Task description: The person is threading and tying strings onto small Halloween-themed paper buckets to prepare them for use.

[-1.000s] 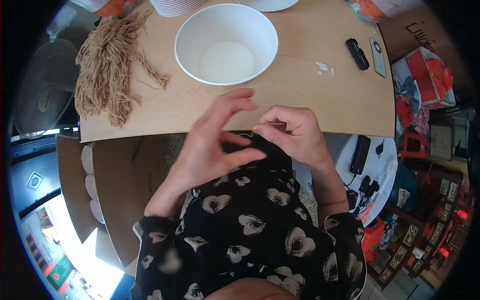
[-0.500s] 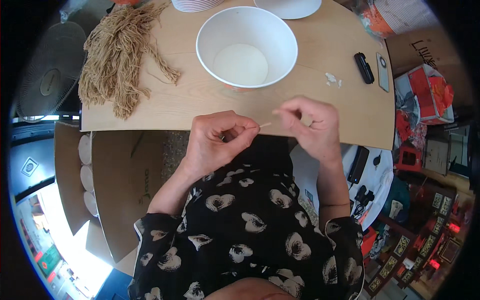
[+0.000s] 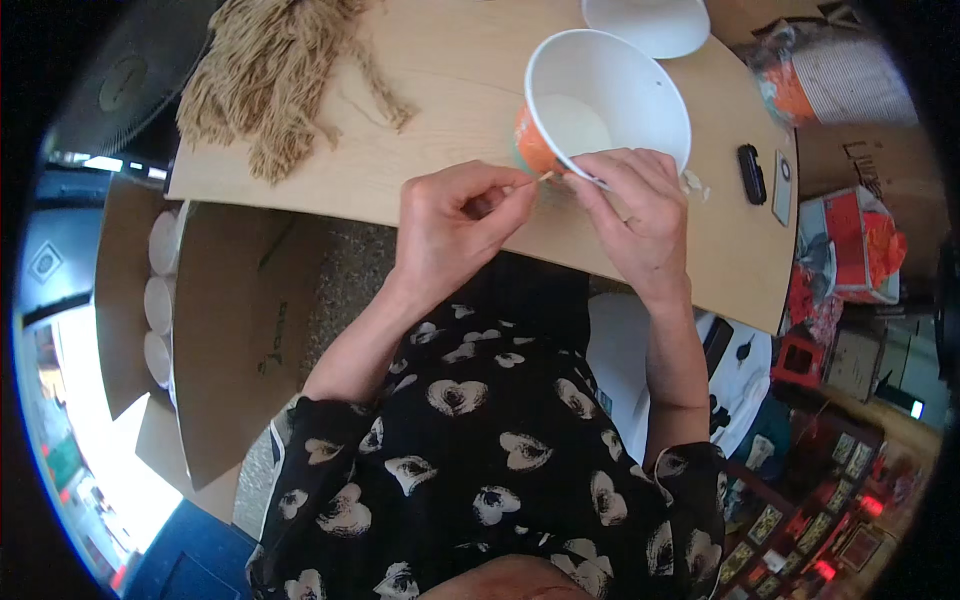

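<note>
A large white paper bucket [image 3: 650, 95], orange on the outside, leans on the table in front of me with a pale layer at its bottom. My right hand [image 3: 635, 205] is closed at its near rim, fingers over the edge and thumb on the outer side. Just left of it, my left hand [image 3: 465, 215] pinches a small thin pale strip [image 3: 546, 176] between thumb and forefinger. The strip's tip reaches the bucket's orange wall, close to the right thumb; whether it touches cannot be made out.
A bundle of tan strings [image 3: 290, 85] lies at the table's far left. A white lid [image 3: 655, 25], pale scraps [image 3: 695, 185], a black case [image 3: 751, 174] and a phone-like device [image 3: 782, 187] are to the right. Below left stands a cardboard box [image 3: 235, 330] holding white tubs.
The bucket now appears farther right and tilted, partly because the view shifted. My right hand has come to its rim, and my left hand has brought the pale strip up beside it.
</note>
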`<state>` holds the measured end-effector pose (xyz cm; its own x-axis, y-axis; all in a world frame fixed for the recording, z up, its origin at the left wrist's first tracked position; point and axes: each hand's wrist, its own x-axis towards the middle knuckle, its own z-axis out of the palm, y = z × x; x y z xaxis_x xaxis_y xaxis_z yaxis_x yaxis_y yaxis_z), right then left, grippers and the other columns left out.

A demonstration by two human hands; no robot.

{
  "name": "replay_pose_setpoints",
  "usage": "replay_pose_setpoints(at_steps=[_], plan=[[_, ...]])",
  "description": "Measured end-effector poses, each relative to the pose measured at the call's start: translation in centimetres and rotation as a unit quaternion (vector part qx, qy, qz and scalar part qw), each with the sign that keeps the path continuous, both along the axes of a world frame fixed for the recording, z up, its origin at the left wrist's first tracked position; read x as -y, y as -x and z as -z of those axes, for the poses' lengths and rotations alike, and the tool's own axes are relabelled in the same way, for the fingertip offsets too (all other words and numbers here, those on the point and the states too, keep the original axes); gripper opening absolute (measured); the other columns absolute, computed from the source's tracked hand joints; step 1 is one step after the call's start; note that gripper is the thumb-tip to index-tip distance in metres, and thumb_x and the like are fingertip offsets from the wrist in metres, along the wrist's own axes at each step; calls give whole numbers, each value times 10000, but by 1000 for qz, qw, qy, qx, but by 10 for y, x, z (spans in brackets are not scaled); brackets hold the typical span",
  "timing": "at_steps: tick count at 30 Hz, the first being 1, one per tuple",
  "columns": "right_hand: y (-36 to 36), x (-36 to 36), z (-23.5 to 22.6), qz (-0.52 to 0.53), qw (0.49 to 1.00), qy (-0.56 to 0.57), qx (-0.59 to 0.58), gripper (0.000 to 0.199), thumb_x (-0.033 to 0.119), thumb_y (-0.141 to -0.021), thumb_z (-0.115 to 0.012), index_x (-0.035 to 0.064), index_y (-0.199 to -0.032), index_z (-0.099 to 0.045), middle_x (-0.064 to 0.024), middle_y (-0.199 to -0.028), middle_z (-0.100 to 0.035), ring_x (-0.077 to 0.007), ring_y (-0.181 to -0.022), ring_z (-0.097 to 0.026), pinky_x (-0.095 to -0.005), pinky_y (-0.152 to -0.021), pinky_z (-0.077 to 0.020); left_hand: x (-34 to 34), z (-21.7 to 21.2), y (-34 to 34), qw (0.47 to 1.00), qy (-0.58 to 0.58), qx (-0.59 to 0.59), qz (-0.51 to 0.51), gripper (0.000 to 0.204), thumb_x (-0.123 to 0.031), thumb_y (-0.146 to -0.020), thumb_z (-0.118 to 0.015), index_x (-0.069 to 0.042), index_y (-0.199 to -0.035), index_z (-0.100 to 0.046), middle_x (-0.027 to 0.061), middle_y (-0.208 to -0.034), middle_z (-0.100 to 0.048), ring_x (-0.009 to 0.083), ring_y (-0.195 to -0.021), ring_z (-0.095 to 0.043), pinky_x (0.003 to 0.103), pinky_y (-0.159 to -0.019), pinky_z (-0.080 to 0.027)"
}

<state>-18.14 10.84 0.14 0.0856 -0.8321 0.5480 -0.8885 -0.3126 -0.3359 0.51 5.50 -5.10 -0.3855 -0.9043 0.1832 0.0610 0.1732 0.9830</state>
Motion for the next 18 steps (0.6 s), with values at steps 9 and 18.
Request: replay_pose_setpoints(at_steps=[9, 18], plan=[[-6, 4, 1, 12, 999, -34, 18, 155, 63, -794, -773, 46, -935, -712, -56, -866, -704, -207, -785, -639, -333, -772, -433, 15, -4, 3, 1000, 6, -4, -5, 125, -83, -903, -716, 41, -908, -729, -33, -606, -609, -7, -536, -499, 175, -468, -383], [-8, 4, 1, 22, 999, -45, 20, 161, 62, -798, -773, 36, -945, -715, -62, -883, -710, -204, -796, -643, -330, -774, -433, 19, -4, 6, 1000, 19, -18, -11, 116, -80, -868, -712, 35, -869, -731, 8, -569, -612, 22, -511, -541, 198, -468, -418]])
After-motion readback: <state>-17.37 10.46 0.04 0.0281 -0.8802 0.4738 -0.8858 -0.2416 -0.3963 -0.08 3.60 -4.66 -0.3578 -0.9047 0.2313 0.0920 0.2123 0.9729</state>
